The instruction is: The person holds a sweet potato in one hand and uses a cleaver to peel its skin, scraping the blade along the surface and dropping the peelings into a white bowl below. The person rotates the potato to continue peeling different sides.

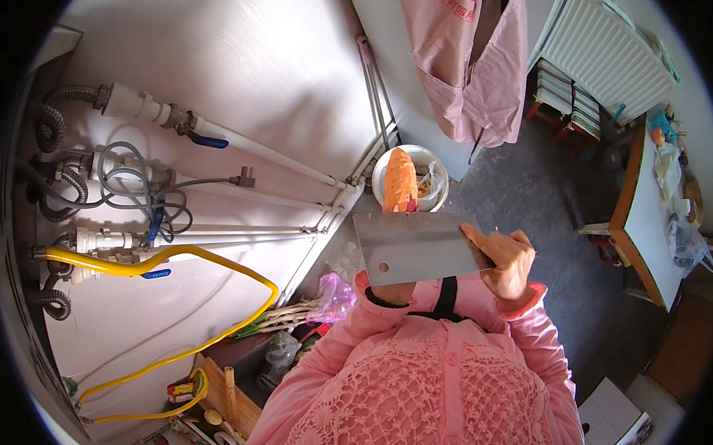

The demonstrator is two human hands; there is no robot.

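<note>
An orange sweet potato [401,180], mostly peeled with some reddish skin at its lower end, points away from me above a white bucket [378,184]. My left hand [396,291] is in line with it and supports its near end. The fingers there are hidden behind the blade of a cleaver [418,249]. My right hand [504,259] grips the cleaver at the right, with the index finger stretched along the blade. The blade lies across the near end of the sweet potato. Scraps and a clear plastic bag [433,187] are in the bucket.
White pipes [264,150] with blue-handled valves and a yellow hose [212,255] run along the left wall. A pink apron [458,78] hangs ahead. At right stands a table [649,223] with bags on it. Scallions [281,317] and a purple plastic bag [333,299] lie at lower left.
</note>
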